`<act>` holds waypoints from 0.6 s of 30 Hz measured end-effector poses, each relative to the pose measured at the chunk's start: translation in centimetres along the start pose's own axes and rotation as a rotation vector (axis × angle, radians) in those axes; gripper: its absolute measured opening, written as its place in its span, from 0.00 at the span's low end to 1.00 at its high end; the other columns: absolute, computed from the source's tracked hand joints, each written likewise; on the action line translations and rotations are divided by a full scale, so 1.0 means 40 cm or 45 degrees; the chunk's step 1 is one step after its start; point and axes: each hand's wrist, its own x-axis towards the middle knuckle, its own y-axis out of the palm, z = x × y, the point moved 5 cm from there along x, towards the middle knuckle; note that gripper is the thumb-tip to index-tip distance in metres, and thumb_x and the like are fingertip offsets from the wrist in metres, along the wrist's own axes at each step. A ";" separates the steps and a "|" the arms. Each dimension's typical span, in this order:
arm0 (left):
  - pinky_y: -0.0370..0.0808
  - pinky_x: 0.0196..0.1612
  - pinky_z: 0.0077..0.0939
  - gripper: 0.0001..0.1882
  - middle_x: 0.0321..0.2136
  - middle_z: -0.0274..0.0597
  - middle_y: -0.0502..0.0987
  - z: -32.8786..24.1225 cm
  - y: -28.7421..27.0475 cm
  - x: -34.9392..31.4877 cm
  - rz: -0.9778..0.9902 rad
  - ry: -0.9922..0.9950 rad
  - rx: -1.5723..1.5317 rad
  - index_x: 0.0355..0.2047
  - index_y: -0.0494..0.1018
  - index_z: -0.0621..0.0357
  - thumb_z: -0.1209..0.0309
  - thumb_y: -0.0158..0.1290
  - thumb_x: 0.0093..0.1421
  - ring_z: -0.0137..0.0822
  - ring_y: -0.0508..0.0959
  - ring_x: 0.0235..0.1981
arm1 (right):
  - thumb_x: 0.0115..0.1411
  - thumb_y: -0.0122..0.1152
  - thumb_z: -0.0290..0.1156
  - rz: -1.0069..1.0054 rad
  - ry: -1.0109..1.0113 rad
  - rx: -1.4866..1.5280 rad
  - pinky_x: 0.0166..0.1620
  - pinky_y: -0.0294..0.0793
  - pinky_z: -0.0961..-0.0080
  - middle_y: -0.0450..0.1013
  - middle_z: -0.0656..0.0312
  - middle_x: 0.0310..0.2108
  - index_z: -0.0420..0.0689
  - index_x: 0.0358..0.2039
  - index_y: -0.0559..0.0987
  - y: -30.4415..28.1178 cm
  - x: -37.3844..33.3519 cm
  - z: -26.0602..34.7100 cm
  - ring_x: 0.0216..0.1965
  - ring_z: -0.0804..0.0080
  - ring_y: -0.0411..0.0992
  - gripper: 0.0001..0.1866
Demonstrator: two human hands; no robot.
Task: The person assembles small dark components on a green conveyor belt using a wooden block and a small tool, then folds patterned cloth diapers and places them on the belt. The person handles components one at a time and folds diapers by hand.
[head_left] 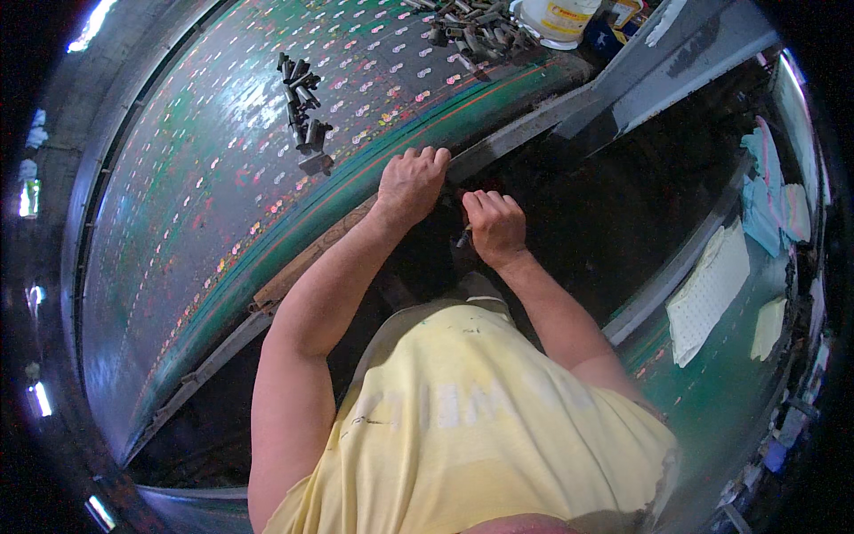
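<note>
My left hand (414,184) is closed, knuckles up, at the rounded green edge of a large patterned surface (222,178). Whatever its fingers hold, if anything, is hidden beneath them. Just to its right and a little nearer, my right hand (496,224) is curled shut over the dark gap. A small dark piece (463,237) shows below its fingers, too shadowed to name. On the patterned surface, beyond my left hand, lies a small heap of short dark tube-like pieces (302,98). A larger pile of similar pieces (480,36) lies at the far edge.
A white bucket (559,20) with a yellow label stands beside the larger pile. A grey metal beam (667,76) runs across the far right. Blue and pink cloths (765,200) and a pale dotted sheet (710,283) lie on the green surface (712,400) at right.
</note>
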 end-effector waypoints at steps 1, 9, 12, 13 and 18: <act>0.85 0.50 0.47 0.16 0.48 0.48 0.82 0.002 0.001 -0.001 -0.016 0.000 -0.042 0.54 0.73 0.57 0.70 0.58 0.68 0.52 0.85 0.50 | 0.66 0.61 0.30 -0.016 0.014 -0.024 0.43 0.77 0.57 0.80 0.62 0.35 0.48 0.39 0.79 0.011 -0.006 -0.007 0.39 0.59 0.81 0.04; 0.87 0.49 0.48 0.15 0.48 0.49 0.82 0.003 0.006 -0.003 -0.023 -0.021 -0.140 0.54 0.73 0.57 0.72 0.57 0.68 0.52 0.86 0.50 | 0.65 0.59 0.28 -0.005 0.202 -0.075 0.47 0.74 0.53 0.81 0.58 0.34 0.45 0.41 0.80 0.096 -0.049 -0.034 0.40 0.55 0.79 0.06; 0.87 0.49 0.49 0.15 0.47 0.49 0.82 0.006 0.008 -0.006 -0.006 -0.039 -0.156 0.54 0.73 0.57 0.72 0.57 0.67 0.53 0.86 0.50 | 0.62 0.61 0.29 0.169 0.421 0.154 0.50 0.77 0.49 0.81 0.53 0.35 0.43 0.46 0.80 0.140 -0.069 -0.040 0.43 0.49 0.79 0.12; 0.87 0.49 0.49 0.15 0.47 0.49 0.82 0.009 0.009 -0.010 -0.008 -0.050 -0.168 0.54 0.73 0.57 0.72 0.57 0.67 0.53 0.86 0.50 | 0.61 0.60 0.29 0.247 0.555 0.362 0.51 0.78 0.48 0.81 0.51 0.36 0.42 0.47 0.79 0.159 -0.073 -0.044 0.44 0.48 0.79 0.14; 0.85 0.49 0.52 0.14 0.46 0.51 0.83 -0.008 -0.006 0.008 -0.033 -0.007 -0.199 0.52 0.72 0.55 0.70 0.55 0.68 0.56 0.86 0.48 | 0.73 0.65 0.34 -0.059 1.297 1.514 0.27 0.65 0.69 0.70 0.70 0.23 0.46 0.45 0.84 0.442 -0.203 -0.142 0.22 0.74 0.66 0.06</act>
